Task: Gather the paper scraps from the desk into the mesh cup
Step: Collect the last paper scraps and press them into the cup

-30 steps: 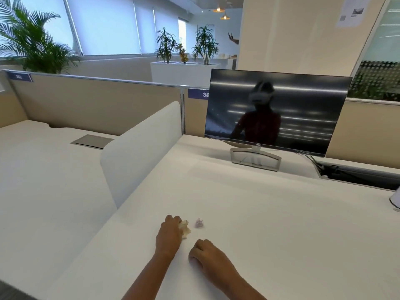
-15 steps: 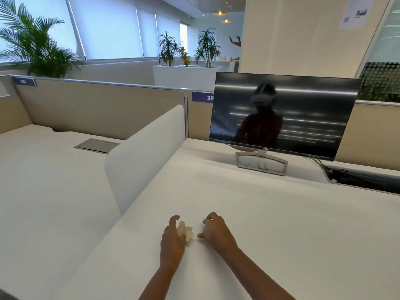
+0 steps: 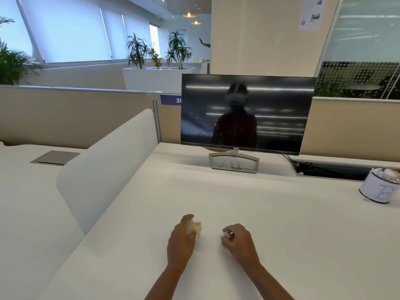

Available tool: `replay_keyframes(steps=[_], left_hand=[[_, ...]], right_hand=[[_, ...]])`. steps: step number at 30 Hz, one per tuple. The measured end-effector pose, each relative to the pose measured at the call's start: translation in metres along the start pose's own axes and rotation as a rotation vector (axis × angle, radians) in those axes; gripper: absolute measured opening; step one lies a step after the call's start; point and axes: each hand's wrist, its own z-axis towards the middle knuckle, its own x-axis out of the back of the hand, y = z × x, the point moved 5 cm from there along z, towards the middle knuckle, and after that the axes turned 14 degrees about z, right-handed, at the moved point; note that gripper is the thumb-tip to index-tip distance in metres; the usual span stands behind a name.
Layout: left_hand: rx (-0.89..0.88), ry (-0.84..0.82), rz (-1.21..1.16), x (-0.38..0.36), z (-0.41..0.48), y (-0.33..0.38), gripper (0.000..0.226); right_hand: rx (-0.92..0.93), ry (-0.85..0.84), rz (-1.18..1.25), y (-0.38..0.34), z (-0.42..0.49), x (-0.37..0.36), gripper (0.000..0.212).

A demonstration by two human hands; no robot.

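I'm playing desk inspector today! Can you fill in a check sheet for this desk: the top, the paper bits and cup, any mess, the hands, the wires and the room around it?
Surface: white desk, mostly bare.
Job's things: cream paper scrap in the left hand; tiny pale scrap pinched in the right hand; cup at the far right edge, wrapped in a white label, crumpled paper showing at its top.
Clutter: no loose scraps seen on the desk.
Hands: left hand closed on the cream scrap; right hand closed on the tiny scrap.
Cables: dark cables run from behind the monitor into an open slot.
Surroundings: beige partitions, white divider, potted plants, windows.
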Motion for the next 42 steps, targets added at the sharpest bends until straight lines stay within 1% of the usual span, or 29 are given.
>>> replay_keyframes(steps=[7, 11, 16, 19, 22, 24, 27, 30, 33, 38, 42], left_hand=[[-0.094, -0.090, -0.042, -0.047, 0.008, 0.069, 0.044], [-0.127, -0.126, -0.053, -0.077, 0.009, 0.114, 0.044], [-0.163, -0.181, -0.080, -0.125, 0.005, 0.179, 0.044], [-0.185, -0.207, -0.112, -0.154, 0.002, 0.218, 0.043], [-0.195, -0.221, -0.188, -0.178, 0.001, 0.261, 0.032], [-0.215, -0.226, -0.248, -0.194, -0.001, 0.292, 0.028], [-0.280, -0.235, -0.277, -0.218, -0.004, 0.339, 0.027], [-0.363, -0.211, -0.259, -0.239, -0.002, 0.384, 0.027], [-0.380, -0.210, -0.261, -0.256, 0.005, 0.423, 0.027], [-0.365, -0.172, -0.260, -0.279, 0.030, 0.475, 0.027], [-0.357, -0.158, -0.225, -0.294, 0.052, 0.512, 0.020]], right_hand=[[-0.102, 0.172, 0.037, 0.037, 0.002, 0.099, 0.020], [-0.106, 0.229, 0.028, 0.056, 0.003, 0.159, 0.023], [-0.119, 0.337, 0.082, 0.084, 0.005, 0.239, 0.029], [-0.131, 0.384, 0.129, 0.100, 0.010, 0.284, 0.026], [-0.117, 0.456, 0.172, 0.110, 0.017, 0.331, 0.018], [-0.101, 0.499, 0.174, 0.114, 0.022, 0.361, 0.016], [-0.079, 0.552, 0.152, 0.121, 0.031, 0.403, 0.015], [-0.059, 0.583, 0.105, 0.126, 0.045, 0.442, 0.010], [-0.029, 0.603, 0.068, 0.126, 0.064, 0.474, 0.007], [0.057, 0.648, 0.060, 0.119, 0.104, 0.520, 0.014], [0.075, 0.661, 0.050, 0.118, 0.139, 0.545, 0.018]])
